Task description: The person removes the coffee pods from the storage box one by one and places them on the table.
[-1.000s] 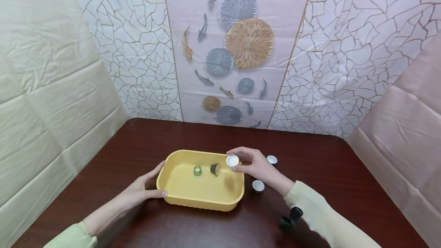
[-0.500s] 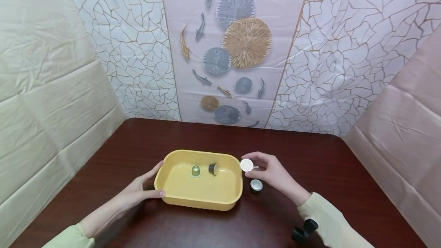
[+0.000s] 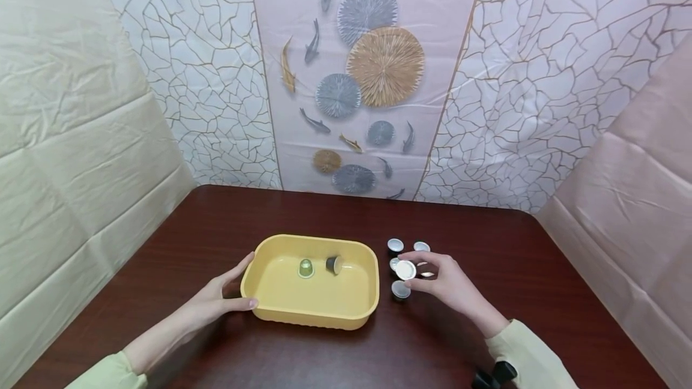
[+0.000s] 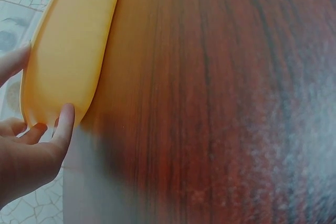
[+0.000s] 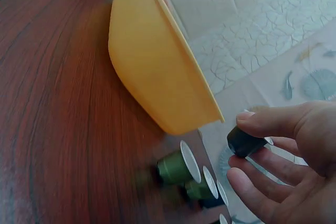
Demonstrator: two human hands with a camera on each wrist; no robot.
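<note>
Right hand (image 3: 444,281) hovers just off the tray's right end, pinching a dark capsule (image 5: 245,141) between thumb and fingertips, white foil face turned up toward the head camera. The other fingers are loosely spread beneath it (the wrist view shows the capsule's dark body clearly, held above the table). Below and beside that hand sits a small cluster of capsules on the table (image 3: 486,245): one (image 3: 400,289) close to the tray's right wall, two more (image 3: 395,245) and (image 3: 421,247) a little farther back, all resting with their white faces up. The wrist view is blurred there, so their body colours look greenish at best guess.

Left hand (image 3: 223,299) is on the yellow tray (image 3: 313,311), fingers straight along its left end and thumb laid against the near left corner, bracing rather than gripping. Inside the tray: a green capsule (image 3: 306,268) standing upright, and a dark capsule (image 3: 333,265) lying on its side just beside it, both toward the far wall. Behind the table hangs a patterned backdrop (image 3: 367,77).
</note>
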